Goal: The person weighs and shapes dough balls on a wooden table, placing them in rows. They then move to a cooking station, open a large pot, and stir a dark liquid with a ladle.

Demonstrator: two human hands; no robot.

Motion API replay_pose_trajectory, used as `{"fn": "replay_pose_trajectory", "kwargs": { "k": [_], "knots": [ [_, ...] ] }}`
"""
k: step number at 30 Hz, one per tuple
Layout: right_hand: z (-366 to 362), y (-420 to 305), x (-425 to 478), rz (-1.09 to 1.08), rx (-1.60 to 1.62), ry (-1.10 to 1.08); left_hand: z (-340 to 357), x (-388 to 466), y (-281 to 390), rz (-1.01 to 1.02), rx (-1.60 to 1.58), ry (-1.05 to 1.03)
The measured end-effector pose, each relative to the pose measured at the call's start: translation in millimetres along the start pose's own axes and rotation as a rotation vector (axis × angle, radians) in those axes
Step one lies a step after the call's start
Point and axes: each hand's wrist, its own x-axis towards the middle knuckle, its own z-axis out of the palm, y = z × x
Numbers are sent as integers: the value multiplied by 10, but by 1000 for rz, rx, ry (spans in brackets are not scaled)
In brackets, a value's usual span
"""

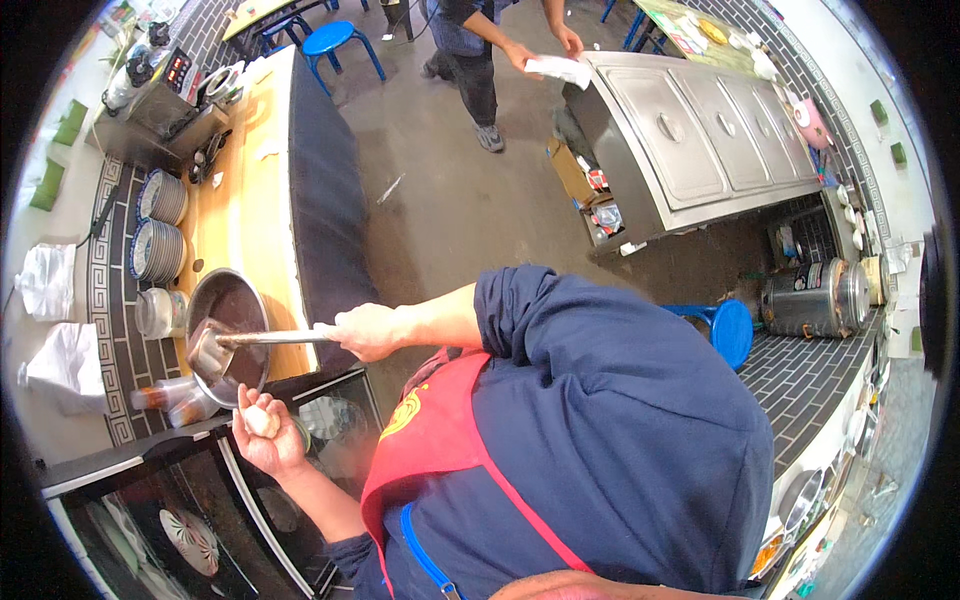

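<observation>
My right hand (366,332) is closed around the long handle of a metal scoop (214,354). The scoop's broad, brown-smeared head is inside a round metal pot (262,307), which holds something dark brown. Palm up beside the pot's near rim, my left hand (274,450) has its fingers curled around a whitish rounded lump (262,421); its material cannot be told. The pot is at the end of a wooden counter (277,217), against a glass jar (161,313). Clear cups (193,405) are close to the pot, partly hidden by it.
Stacked plates (159,251) line the wall side of the counter. A dark glass-fronted cabinet (150,517) is below my left hand. Across the aisle, a person (469,45) holds white material by a steel counter with lids (667,127). Blue stools (328,37) are farther off; another stool (731,334) is behind me.
</observation>
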Motion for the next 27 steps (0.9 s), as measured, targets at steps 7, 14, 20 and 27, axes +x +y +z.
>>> {"fn": "replay_pose_trajectory", "kwargs": {
  "k": [7,14,20,27],
  "knots": [
    [239,137,253,-62,123,-63,-352,-306,30,190,-75,241],
    [-5,268,492,-65,386,-152,-408,-957,-333,416,-107,344],
    [-368,271,257,501,1363,-600,-572,-2100,-1049,674,-396,776],
    [-654,-20,-577,493,1108,-803,-921,-3605,-2038,951,-374,707]
  ]
}}
